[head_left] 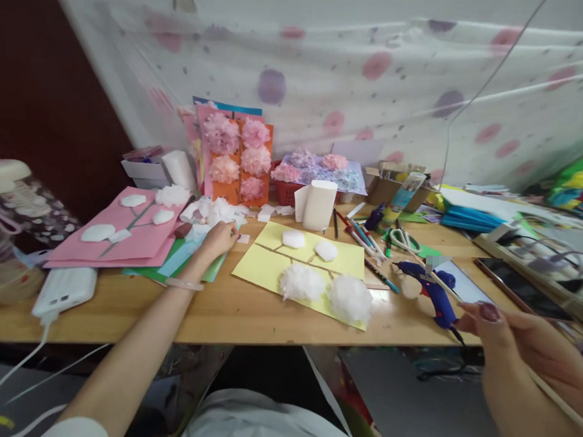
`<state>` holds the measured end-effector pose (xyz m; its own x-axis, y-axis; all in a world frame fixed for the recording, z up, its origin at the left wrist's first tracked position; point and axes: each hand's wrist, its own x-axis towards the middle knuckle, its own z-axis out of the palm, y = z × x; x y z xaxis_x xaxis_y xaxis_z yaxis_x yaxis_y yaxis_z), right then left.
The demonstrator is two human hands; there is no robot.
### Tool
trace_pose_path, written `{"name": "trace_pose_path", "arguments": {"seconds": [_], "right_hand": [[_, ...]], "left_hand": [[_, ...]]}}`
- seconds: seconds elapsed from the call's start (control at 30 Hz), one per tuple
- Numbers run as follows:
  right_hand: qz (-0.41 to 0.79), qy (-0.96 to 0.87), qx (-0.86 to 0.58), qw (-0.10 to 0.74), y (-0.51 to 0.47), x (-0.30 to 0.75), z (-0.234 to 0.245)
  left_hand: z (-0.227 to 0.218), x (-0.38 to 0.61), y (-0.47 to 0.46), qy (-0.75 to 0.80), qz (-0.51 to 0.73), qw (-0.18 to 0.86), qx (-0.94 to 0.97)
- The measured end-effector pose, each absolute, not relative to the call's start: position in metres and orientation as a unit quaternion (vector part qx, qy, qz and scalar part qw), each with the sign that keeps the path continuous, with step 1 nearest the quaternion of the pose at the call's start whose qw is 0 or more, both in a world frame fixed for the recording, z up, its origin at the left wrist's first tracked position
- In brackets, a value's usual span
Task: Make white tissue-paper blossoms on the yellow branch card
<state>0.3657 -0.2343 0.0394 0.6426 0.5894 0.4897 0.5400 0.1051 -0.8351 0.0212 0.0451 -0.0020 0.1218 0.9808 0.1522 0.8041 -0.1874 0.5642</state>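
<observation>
My left hand (217, 242) reaches to the edge of a pile of white paper pieces (217, 211). Its fingers are bent together, and whatever they may pinch is hidden. My right hand (522, 351) is closed on a thin pale stick (445, 289), whose far end reaches over a blue glue gun (428, 292) lying on the table. Between the hands lies a yellow card (265, 265) with drawn brown branches. Two flat white paper shapes (294, 238) and two fluffy white paper flowers (302, 282) sit on it.
To the left, a pink card (78, 244) bears white shapes and a fluffy flower, near a white power bank (66, 289). Behind stand cards with pink flowers (221, 133), a red basket (287, 192) and a white roll (320, 205). Pens, scissors (404, 239) and a phone (523, 286) lie right.
</observation>
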Motion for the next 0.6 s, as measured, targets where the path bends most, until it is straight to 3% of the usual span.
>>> {"name": "trace_pose_path", "arguments": {"seconds": [0.1,0.23,0.4,0.6], "right_hand": [[-0.040,-0.360,-0.703,0.612,-0.238,0.356,0.049],[0.039,-0.373,-0.701,0.606,-0.232,0.353,0.034],[0.149,-0.451,-0.597,0.646,-0.221,0.342,0.010],[0.296,-0.472,-0.509,0.656,-0.194,0.321,0.011]], "left_hand": [[-0.001,0.021,0.043,0.597,0.279,0.215,0.721],[0.007,0.023,0.033,0.585,0.339,0.279,0.682],[0.023,0.033,0.005,0.550,0.404,0.375,0.627],[0.051,0.060,-0.055,0.356,0.382,0.615,0.591]]}}
